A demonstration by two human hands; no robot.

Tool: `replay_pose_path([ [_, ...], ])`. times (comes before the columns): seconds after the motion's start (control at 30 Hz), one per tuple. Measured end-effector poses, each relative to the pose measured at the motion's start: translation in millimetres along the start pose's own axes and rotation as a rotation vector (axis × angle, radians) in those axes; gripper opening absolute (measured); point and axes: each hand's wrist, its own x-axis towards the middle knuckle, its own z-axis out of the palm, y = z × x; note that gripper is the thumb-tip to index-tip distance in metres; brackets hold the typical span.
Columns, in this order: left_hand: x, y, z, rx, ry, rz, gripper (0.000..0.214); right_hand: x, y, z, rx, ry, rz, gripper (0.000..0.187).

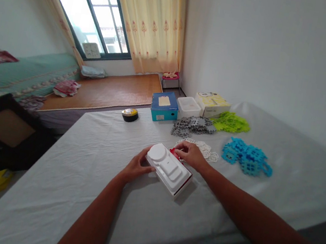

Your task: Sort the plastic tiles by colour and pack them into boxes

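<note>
A narrow white box [182, 188] rests at a slant on the white-covered table, with a moulded white plastic tray [169, 167] seated in it. My left hand [136, 169] grips the box's left end, thumb along the near side and fingers behind the far corner. At the far edge, my right hand [191, 153] pinches a small red piece [173, 152] between thumb and fingertips. How much of that piece sits inside the box is hidden. White lattice pieces [208, 150] lie just beyond my right hand.
Grey lattice pieces [193, 126], green ones [232, 122] and blue ones [247, 156] lie in heaps to the right. A blue box [164, 108], a white tub [188, 106] and a yellow-white box [213, 104] stand behind. A round tin [130, 114] sits near the far edge.
</note>
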Motion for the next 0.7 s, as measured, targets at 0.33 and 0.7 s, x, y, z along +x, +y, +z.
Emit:
replay_pose_path([
  [0.33, 0.7, 1.5, -11.3, 0.161, -0.073, 0.049, 0.102, 2.6, -8.2, 3.7, 0.187, 0.066, 0.018, 0.023],
  [0.7, 24.2, 70.9, -8.0, 0.649, -0.191, 0.126, 0.067, 5.2, 6.2, -2.1, 0.193, 0.098, -0.002, 0.026],
])
